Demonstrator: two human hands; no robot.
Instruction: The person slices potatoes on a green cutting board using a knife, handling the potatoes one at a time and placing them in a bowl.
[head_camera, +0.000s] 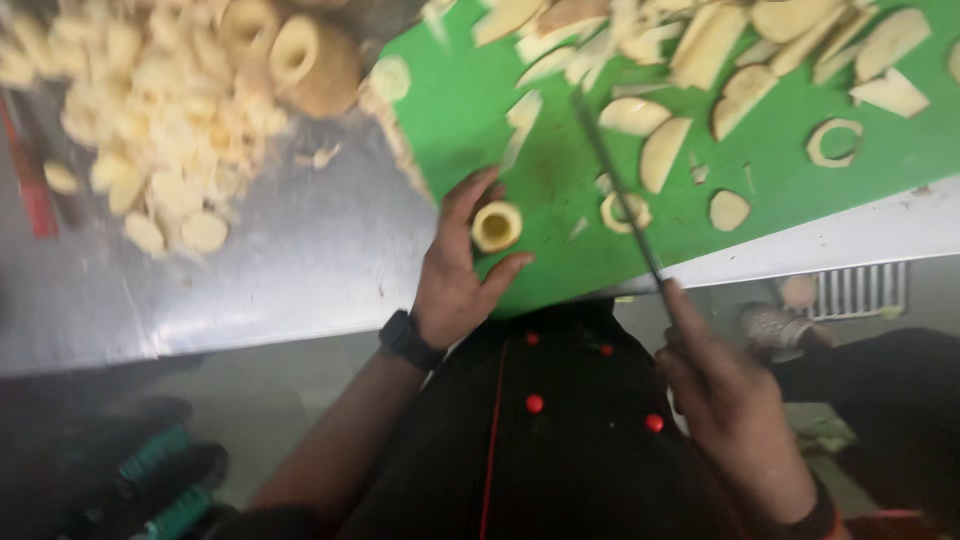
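My left hand (455, 270) rests at the near edge of a green cutting board (470, 110), its fingers curled around a short, round, pale yellow vegetable piece (496, 226) standing on end. A black watch sits on that wrist. My right hand (735, 405) grips the handle of a long knife (620, 195); the blade reaches out over the board toward several pale slices (660, 150). A thin ring of peel (625, 212) lies under the blade.
A heap of pale cut pieces (160, 120) lies on the steel counter (300, 260) left of the board, with a larger round cored chunk (315, 60) behind. More slices and peel rings (835, 140) cover the far board. A floor drain grate (860, 290) shows below right.
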